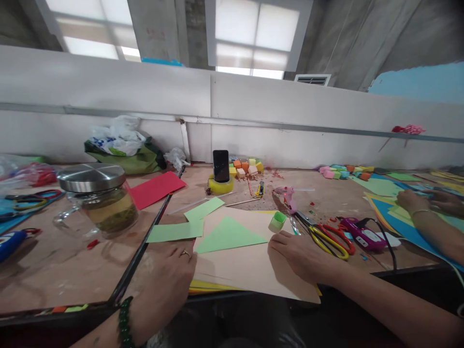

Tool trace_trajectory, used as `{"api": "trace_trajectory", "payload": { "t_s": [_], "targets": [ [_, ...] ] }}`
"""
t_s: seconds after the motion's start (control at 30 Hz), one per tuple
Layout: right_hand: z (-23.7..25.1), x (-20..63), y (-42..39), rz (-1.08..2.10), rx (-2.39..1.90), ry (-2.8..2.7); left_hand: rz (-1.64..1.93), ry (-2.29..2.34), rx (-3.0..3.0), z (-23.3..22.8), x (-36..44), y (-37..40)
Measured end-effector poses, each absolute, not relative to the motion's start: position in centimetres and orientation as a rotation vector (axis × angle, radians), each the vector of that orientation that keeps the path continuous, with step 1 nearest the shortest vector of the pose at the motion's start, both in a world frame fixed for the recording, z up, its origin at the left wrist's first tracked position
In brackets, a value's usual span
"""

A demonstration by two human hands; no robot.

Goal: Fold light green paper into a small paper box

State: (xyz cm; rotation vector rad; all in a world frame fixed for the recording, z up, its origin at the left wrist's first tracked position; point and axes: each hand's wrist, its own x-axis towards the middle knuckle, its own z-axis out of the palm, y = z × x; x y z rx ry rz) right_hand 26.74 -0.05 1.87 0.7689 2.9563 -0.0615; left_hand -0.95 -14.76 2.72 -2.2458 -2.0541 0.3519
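A light green paper triangle (230,235) lies flat on a pale pink sheet (246,270). My left hand (170,280), with a ring and a green bead bracelet, lies at the sheet's left edge by the triangle's left corner. It looks open and holds nothing I can see. My right hand (299,253) rests palm down on the sheet near the triangle's right corner, fingers stretched out. Just beyond those fingers stands a small folded green paper block (277,221). Two light green strips (176,231) lie past my left hand.
Left are a lidded glass mug (105,205) and red paper (157,188). A phone (221,166) stands behind on a yellow tape roll (221,184). Right are a pink glue gun (289,199), scissors (329,239) and a purple corded device (364,235). Another person's hands (413,203) work far right.
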Motion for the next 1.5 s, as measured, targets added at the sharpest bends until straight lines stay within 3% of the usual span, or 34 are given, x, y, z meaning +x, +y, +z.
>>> {"api": "trace_trajectory", "payload": {
  "t_s": [0.27,0.43,0.57,0.67,0.77,0.87,0.93,1.2,1.3,1.5],
  "targets": [
    [3.7,24.5,-0.3,-0.058,0.927,2.910,-0.083,-2.118,-2.273,5.5,-1.4,-13.0],
    [4.4,20.3,0.5,-0.217,1.051,2.995,-0.224,-2.150,-2.455,3.8,-0.8,-7.2],
    [2.7,17.8,2.6,-0.475,1.226,2.942,-0.412,-2.294,-2.523,1.9,-1.6,-4.4],
    [1.2,17.0,3.8,-0.825,1.334,2.959,-0.779,-2.259,-2.594,0.8,-2.1,-4.1],
    [0.0,16.9,4.4,-1.174,1.295,3.053,-1.172,-2.155,-2.603,0.3,-1.9,-4.3],
    [-0.6,17.1,4.8,-1.301,1.201,3.264,-1.349,-2.173,-2.481,0.5,-1.5,-4.3],
    [-0.8,17.3,5.0,-1.230,1.153,3.436,-1.451,-2.064,-2.463,0.7,-1.2,-4.1],
    [0.2,18.4,4.6,-0.348,0.683,4.044,-1.348,-1.716,-2.420,0.3,-1.4,-4.4],
    [1.1,18.9,4.1,-0.143,0.491,3.971,-1.139,-1.617,-2.482,0.5,-1.6,-4.9],
    [1.3,19.1,2.7,-0.038,0.293,3.665,-0.491,-1.599,-2.528,1.4,-0.7,-6.2]
  ]
}}
